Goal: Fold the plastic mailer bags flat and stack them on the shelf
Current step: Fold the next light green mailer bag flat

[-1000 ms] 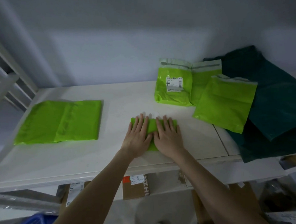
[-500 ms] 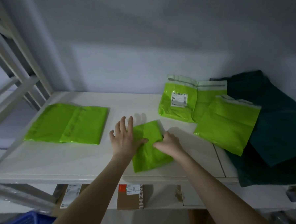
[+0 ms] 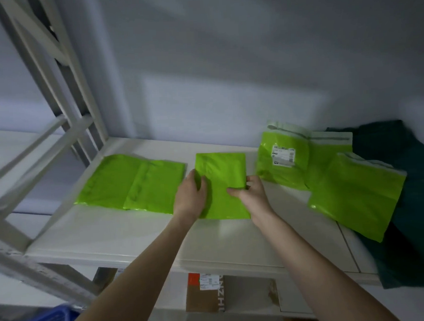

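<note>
Right now the white shelf (image 3: 117,239) carries a flat green stack (image 3: 131,183) at left; beside it the folded mailer (image 3: 223,181) is gripped at its edges by the left hand (image 3: 190,195) and right hand (image 3: 251,195), thumbs on top.

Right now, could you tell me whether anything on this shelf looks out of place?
The front green mailer bag lies askew, partly overhanging the dark green cloth instead of flat on the white shelf. Nothing looks spilled or torn.

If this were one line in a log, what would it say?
step: moving folded bag | left hand: grips its left edge | right hand: pinches its right edge | stack: left on shelf
</note>
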The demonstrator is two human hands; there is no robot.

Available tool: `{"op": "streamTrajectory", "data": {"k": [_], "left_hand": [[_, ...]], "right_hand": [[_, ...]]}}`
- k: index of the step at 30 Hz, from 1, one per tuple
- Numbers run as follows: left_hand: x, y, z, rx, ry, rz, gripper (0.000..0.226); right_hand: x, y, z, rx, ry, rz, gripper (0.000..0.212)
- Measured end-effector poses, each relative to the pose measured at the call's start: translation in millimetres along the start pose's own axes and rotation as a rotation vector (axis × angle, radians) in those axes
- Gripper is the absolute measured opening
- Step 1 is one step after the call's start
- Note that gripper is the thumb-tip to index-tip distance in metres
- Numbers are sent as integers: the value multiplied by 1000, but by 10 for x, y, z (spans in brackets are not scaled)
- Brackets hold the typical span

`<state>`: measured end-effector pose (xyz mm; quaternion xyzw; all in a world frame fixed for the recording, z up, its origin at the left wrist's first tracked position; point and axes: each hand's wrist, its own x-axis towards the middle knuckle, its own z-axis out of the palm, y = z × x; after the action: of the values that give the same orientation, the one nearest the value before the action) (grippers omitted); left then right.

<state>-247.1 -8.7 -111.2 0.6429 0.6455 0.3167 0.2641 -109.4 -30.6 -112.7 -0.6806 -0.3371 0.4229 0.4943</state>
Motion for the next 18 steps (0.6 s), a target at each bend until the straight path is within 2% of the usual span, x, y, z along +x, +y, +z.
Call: {"op": "streamTrajectory", "data": {"k": [2,8,11,15,18], "left_hand": [[93,-106,-189,-6,47,26,45],[391,-569,-842,-99,148,39,45],[555,-839,-1105,-105,137,10,42],[739,-1207,-1416,-77,134,13,40],[817,-1453,-1596,-35,128,-4,41]], "right_hand": [[-31,-31,216,1,0,-14,39],[-70,-115,990,-127,30,-72,5],[-156,-185,1336,-215,41,-135,11],[-285,-271,1788,-261,61,-237,36],[-317,-252,2097,-345,19,-330,36]]}}
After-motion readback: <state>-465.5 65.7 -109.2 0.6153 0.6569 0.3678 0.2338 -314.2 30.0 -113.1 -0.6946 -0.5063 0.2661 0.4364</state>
